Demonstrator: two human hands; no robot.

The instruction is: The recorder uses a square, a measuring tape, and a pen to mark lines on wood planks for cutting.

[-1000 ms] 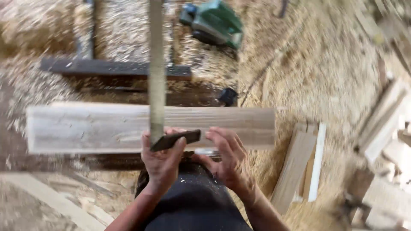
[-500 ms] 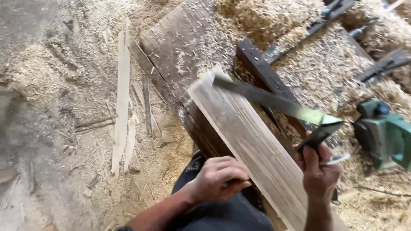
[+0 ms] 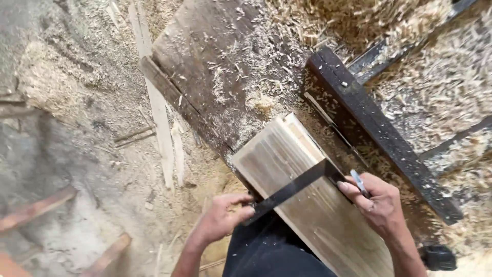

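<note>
1. A pale wooden plank [image 3: 302, 190] lies slantwise on the dark, shaving-strewn tabletop [image 3: 220, 61], its near end toward the person.
2. A try square [image 3: 293, 189] lies across the plank, blade flat on the wood.
3. The left hand [image 3: 219, 219] has its grip closed on the square's end at the plank's left edge.
4. The right hand [image 3: 378, 205] presses the square's other end and holds a pencil [image 3: 359, 182] between its fingers.
5. A dark wooden beam [image 3: 379, 128] lies just beside the plank, among wood shavings [image 3: 451, 77].

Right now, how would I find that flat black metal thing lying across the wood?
Find the pale plank on the dark bench strewn with shavings. Across it lies the square, with the left hand at one end and the right hand at the other. It alone is thin, dark metal; everything around it is wood.
</note>
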